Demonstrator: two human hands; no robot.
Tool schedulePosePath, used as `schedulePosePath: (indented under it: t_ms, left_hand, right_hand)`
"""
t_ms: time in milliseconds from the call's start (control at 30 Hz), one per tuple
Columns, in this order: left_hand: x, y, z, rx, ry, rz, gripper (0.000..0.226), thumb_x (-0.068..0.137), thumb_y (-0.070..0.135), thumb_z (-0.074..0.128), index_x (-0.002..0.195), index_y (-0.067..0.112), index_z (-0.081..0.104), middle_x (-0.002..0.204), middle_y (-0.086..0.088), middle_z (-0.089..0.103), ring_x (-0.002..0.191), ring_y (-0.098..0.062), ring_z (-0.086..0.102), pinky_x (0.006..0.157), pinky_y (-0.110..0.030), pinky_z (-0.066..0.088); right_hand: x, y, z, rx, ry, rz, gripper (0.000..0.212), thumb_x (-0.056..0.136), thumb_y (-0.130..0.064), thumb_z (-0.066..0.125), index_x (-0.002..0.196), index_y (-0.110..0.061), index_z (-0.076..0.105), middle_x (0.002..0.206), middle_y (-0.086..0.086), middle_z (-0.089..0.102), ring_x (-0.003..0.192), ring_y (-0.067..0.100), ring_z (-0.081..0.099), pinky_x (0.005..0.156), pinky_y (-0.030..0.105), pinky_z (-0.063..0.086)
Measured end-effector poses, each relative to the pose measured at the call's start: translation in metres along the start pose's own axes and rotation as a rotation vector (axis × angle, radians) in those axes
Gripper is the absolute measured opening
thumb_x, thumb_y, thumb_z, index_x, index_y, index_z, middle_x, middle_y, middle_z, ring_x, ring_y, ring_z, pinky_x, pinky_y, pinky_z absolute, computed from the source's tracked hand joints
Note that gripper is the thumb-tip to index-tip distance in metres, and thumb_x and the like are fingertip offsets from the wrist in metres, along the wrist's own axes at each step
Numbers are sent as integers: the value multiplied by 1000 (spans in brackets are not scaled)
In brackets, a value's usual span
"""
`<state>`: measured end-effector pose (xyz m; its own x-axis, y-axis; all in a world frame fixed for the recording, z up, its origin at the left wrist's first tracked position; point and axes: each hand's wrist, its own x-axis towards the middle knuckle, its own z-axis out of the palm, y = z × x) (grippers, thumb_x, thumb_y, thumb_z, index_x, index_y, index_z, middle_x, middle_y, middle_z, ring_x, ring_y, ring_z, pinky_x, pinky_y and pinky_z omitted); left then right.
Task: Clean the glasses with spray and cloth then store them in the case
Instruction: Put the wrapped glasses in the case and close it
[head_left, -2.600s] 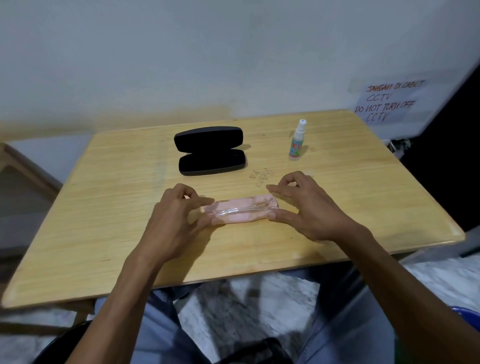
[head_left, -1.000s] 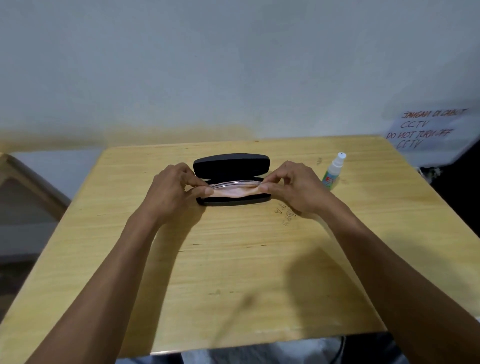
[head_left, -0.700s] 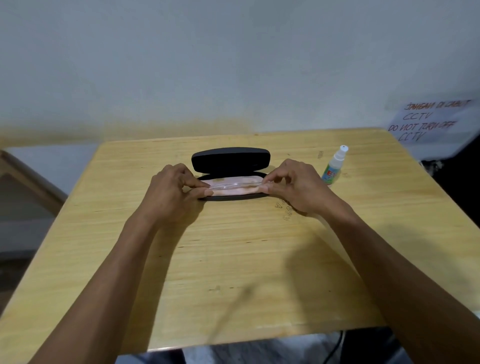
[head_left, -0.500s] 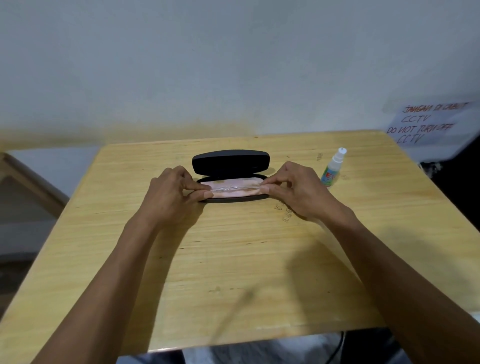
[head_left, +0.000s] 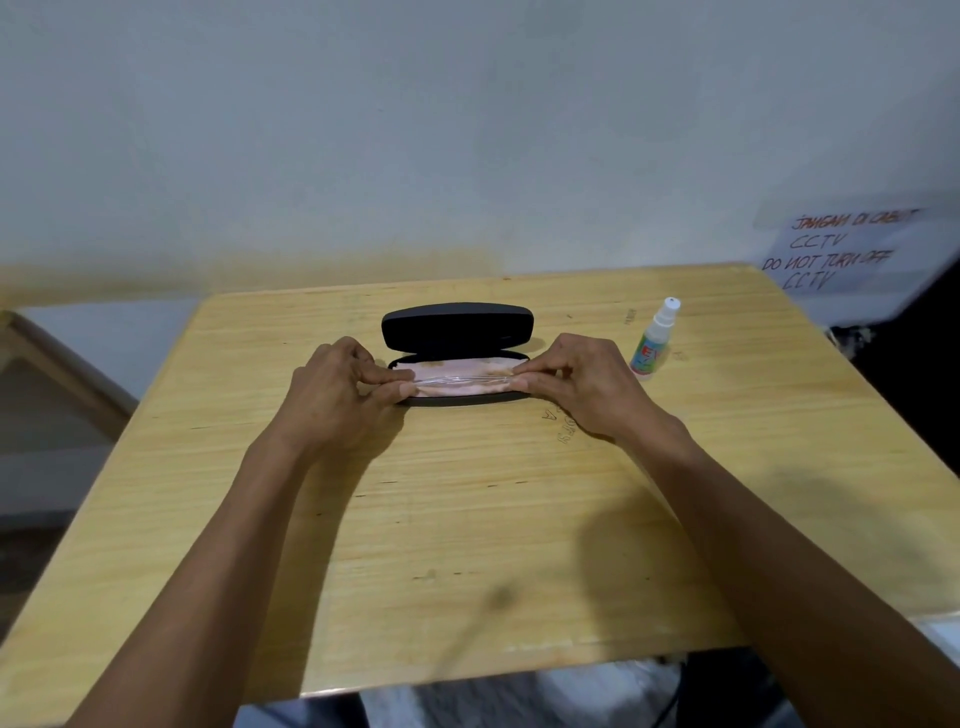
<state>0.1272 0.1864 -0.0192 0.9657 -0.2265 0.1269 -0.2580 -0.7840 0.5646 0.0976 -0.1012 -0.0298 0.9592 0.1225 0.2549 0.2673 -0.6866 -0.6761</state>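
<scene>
You are looking at a black case (head_left: 457, 328), matte and plain on its lid. The cloth (head_left: 457, 375) in it is pale pink with faint tan blotches. The glasses (head_left: 460, 381) on the cloth are clear. The spray bottle (head_left: 653, 343) is white with a green and red label. The bench (head_left: 467, 519) is light yellow wood with fine grain streaks.

From my seat the wooden table (head_left: 467, 519) lay bare between my forearms and along its near edge, so a hand could pass there freely. The open glasses case (head_left: 457, 332) stood mid-table with its lid raised behind my left hand (head_left: 332, 400) and right hand (head_left: 587, 384), blocking reach toward the wall. The spray bottle (head_left: 652, 343) stood upright just right of the case, well short of the right edge.
</scene>
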Motion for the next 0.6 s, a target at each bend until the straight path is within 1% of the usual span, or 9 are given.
schedulePosePath:
  t_ms: [67,100,200,333,400,467,533,600]
  left_hand:
    - [0,0,0,14,-21,-12,29,83,49,68,107,34,75,87,16,47,92,-15,48,89,-47,47]
    - [0,0,0,18,-30,-18,29,83,49,68,108,35,75,87,16,46,94,-16,48,90,-49,46]
    - [-1,-2,0,21,-43,-35,31,83,52,66,108,35,74,89,17,46,102,-21,49,91,-52,46]
    - [-2,-3,0,9,-47,-58,30,83,53,65,107,38,74,90,17,46,106,-22,50,92,-52,46]
    - [-3,-1,1,-17,-37,-65,26,83,53,66,103,39,75,93,15,51,106,-22,51,92,-51,47]
    - [-5,0,2,-48,-12,-78,21,83,52,67,98,39,73,95,13,57,104,-20,51,90,-49,47]
    - [-10,2,3,-44,17,-69,33,84,52,66,108,32,74,89,15,54,97,-16,48,82,-39,46]
    - [-16,6,2,-24,64,-32,38,85,52,66,115,31,73,88,6,53,89,-17,49,72,-32,42]
  right_hand:
    - [-1,-2,-1,1,1,6,24,83,-32,79,106,-24,80,72,-11,60,66,1,53,61,14,35]
    - [0,-2,-1,-4,-3,4,24,83,-31,79,106,-23,80,70,-12,59,66,-1,54,60,12,34]
    - [1,-3,-2,-37,-21,5,24,84,-33,78,108,-26,79,75,-9,60,67,1,52,59,11,33]
    - [1,-4,-3,-34,-39,30,24,85,-32,77,108,-27,79,76,-11,60,70,-3,54,60,10,36]
    - [1,-4,-4,-24,-40,29,24,85,-32,78,108,-26,79,80,-4,64,72,2,55,63,16,39]
    - [1,-4,-4,-4,-34,34,25,85,-31,78,109,-25,79,81,-3,65,73,3,56,64,19,41]
    - [0,-5,-3,2,-24,40,28,85,-33,78,112,-24,78,81,-6,63,72,1,55,64,15,39]
    - [-4,-6,-3,-2,-2,50,36,84,-36,79,118,-25,75,86,-4,64,69,-2,53,63,11,36]
